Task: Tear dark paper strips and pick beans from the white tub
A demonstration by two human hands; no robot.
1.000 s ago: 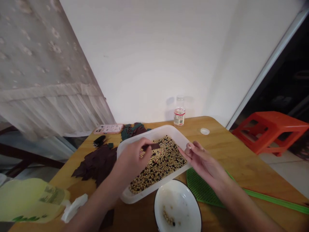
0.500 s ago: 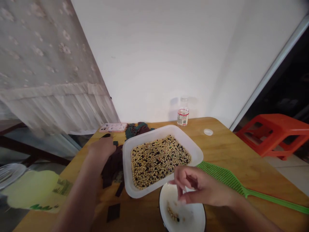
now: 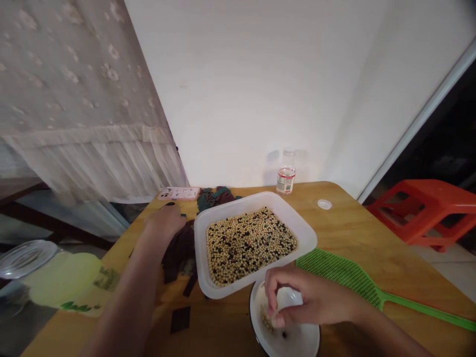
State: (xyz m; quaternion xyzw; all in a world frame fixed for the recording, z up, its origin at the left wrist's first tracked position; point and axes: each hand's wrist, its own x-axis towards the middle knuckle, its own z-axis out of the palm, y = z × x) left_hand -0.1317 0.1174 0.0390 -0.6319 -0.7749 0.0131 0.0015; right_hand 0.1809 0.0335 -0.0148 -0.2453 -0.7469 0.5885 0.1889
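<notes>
A white plastic tray (image 3: 251, 248) of pale and black beads, with a few coloured ones, lies at the table's centre. In front of its right side is a white dark-rimmed bowl (image 3: 305, 342) holding a small cluster of beads. My right hand (image 3: 297, 297) reaches into the bowl, thumb and fingertips pinched at the beads; what lies between them is too small to make out. Left of the tray, my left hand (image 3: 165, 220) rests over dark brown scraps (image 3: 180, 250), its fingers mostly hidden behind the back of the hand.
A green plastic swatter (image 3: 338, 270) lies right of the bowl. Behind the tray are a pink phone (image 3: 179, 193), green and brown scraps (image 3: 217, 198), a clear bottle (image 3: 286, 178) and a white cap (image 3: 325, 204). A yellowish container (image 3: 67, 280) is at left, a red stool (image 3: 435, 206) at right.
My right hand has lowered into the bowl, its fingertips now at the bead cluster. The view has shifted slightly; my left hand stays by the dark scraps.
</notes>
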